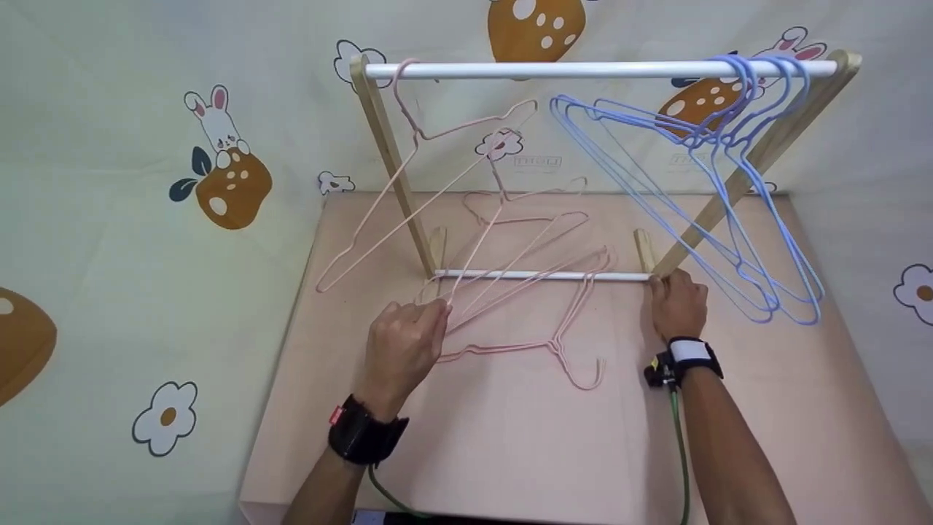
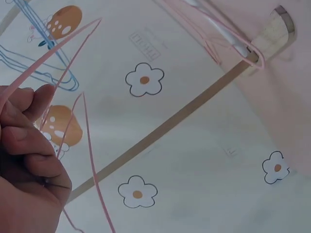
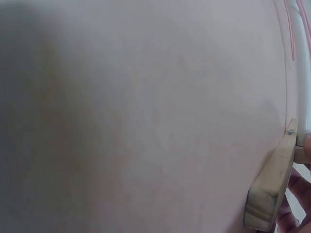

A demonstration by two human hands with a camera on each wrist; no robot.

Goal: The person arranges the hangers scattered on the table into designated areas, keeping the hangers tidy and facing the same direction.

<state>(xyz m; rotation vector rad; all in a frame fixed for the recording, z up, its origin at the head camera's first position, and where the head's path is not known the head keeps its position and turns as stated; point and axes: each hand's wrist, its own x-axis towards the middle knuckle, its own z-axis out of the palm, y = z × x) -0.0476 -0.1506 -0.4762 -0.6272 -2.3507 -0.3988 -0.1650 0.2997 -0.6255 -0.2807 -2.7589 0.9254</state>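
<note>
My left hand (image 1: 407,343) grips one end of a pink hanger (image 1: 477,251), holding it up in front of the rack with its hook toward the top rail (image 1: 547,70). In the left wrist view, bent fingers (image 2: 36,145) wrap around the pink wire. Another pink hanger (image 1: 417,136) hangs at the rail's left end. Low at the right, my right hand (image 1: 679,305) holds the rack's wooden corner where the lower white bar (image 1: 510,274) meets the leg; the right wrist view shows its fingers (image 3: 299,187) beside the wooden foot (image 3: 272,189).
Several blue hangers (image 1: 718,142) hang at the rail's right end. More pink hangers (image 1: 556,343) lie on the pink tabletop (image 1: 525,445) under and before the lower bar. A patterned cloth (image 1: 109,255) covers the walls around. Green cables (image 1: 683,452) trail from both wrists.
</note>
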